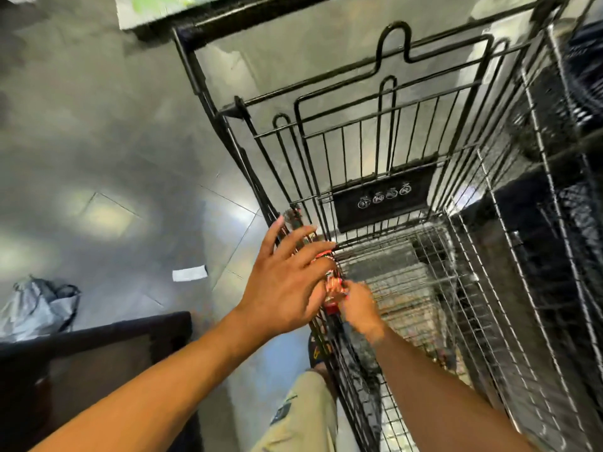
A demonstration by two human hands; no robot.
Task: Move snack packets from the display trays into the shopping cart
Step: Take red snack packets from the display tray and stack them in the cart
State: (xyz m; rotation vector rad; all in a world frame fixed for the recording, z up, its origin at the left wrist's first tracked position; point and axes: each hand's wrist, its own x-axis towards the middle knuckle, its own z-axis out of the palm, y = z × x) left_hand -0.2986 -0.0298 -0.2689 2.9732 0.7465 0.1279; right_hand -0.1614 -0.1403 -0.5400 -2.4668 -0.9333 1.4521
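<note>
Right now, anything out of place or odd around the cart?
Two things on the floor left of the shopping cart: a loose white paper slip, and a crumpled grey plastic bag further left. Both look like litter. The right hand grips red snack packets at the cart's edge; nothing spilled.

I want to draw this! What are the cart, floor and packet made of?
The cart looks like black-coated metal wire: thin grid bars. The floor is likely polished grey tile: grout lines, glare. The packet, red and shiny, may be plastic or foil; it is blurred.
</note>
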